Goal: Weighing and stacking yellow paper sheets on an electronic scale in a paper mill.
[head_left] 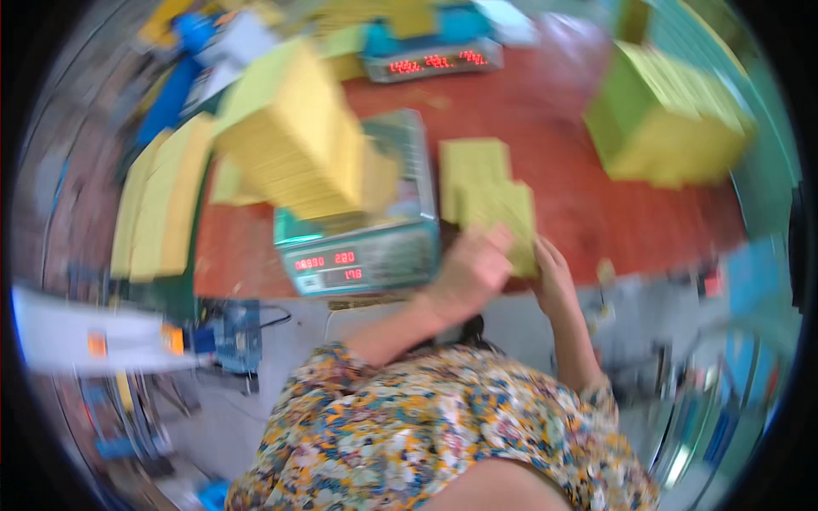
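On the red tabletop in front of me lies a yellow stack of flat, paper-like pieces (498,209), its near part offset to the right of the far part. My left hand (475,268) reaches over the near left corner of this stack; motion smears its fingers, so their grip is unclear. At the near right edge, my right hand (554,271) has its fingers closed on the stack's side. Left of them stands a teal digital scale (366,260) with a lit red display. A tall yellow block of stacked pieces (290,128) rests on its pan.
A second scale (434,64) stands at the back, loaded with yellow pieces. At the right sits a large yellow stack (669,119), near a pinkish clear plastic bag (571,55). More yellow stacks (162,200) line the left side. The red table's (596,230) front edge runs beside my hands.
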A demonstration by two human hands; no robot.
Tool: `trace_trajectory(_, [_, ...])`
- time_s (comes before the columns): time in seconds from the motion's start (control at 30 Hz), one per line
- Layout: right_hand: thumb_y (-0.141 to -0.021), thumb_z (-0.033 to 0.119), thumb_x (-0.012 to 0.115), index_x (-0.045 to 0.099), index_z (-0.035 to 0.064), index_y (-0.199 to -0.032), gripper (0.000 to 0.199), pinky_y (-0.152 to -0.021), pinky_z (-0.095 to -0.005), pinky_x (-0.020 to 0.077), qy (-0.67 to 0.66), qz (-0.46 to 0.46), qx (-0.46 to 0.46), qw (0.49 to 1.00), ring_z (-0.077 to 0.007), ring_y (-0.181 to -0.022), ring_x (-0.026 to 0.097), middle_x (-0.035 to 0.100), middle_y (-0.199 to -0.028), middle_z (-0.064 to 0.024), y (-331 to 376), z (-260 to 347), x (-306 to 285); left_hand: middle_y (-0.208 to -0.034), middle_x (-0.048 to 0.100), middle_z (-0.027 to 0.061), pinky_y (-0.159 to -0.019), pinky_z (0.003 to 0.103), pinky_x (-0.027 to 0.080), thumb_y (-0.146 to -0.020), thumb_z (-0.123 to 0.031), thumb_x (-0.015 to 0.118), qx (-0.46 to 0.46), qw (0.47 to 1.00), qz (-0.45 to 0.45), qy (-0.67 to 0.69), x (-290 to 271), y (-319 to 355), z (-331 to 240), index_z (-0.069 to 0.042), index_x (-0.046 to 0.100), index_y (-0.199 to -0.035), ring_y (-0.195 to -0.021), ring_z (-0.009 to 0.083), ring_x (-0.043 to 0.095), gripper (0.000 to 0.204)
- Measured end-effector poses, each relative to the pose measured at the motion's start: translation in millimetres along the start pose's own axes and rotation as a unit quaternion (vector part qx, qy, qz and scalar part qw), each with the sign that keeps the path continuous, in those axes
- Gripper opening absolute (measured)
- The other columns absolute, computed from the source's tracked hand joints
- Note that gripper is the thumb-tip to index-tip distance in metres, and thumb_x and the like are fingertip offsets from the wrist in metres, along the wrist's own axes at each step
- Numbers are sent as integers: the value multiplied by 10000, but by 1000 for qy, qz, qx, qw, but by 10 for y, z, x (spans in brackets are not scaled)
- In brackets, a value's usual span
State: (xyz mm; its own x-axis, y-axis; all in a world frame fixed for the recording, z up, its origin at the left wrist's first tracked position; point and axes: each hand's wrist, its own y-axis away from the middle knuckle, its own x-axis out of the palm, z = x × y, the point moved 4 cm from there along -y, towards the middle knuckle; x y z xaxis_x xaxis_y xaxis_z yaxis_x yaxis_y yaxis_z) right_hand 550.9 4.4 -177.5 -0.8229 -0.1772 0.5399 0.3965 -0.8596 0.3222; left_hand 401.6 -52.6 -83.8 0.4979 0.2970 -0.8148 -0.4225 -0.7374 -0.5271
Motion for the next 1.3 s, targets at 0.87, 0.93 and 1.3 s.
trace_trajectory(0.87, [-1005,57,432,483,-51,-1297,316,-959,-313,422,325,-116,-313,885,-172,-1075,525,556,-1214,-113,442,48,47,-950,581,211,-784,428,438,-937,-73,510,-262,929,-127,230,42,389,210,-24,481,-1136,-925,386,568,207])
trace_trajectory(0.93, [-1008,81,435,479,-50,-1305,327,-940,-314,434,325,-122,-313,884,-168,-1052,533,563,-1197,-107,644,226,342,-917,574,206,-775,415,441,-944,-83,509,-267,913,-107,289,-303,401,231,-19,492,-1115,-890,363,575,184])
trace_trajectory(1.3, [-852,136,598,624,-61,-1076,300,-671,-246,437,329,91,-394,853,-102,-800,546,620,-902,-47,448,1360,3013,-668,575,-14,-550,238,416,-884,-213,683,-303,830,-126,451,-3017,289,1050,-62,641,-821,-605,53,504,169])
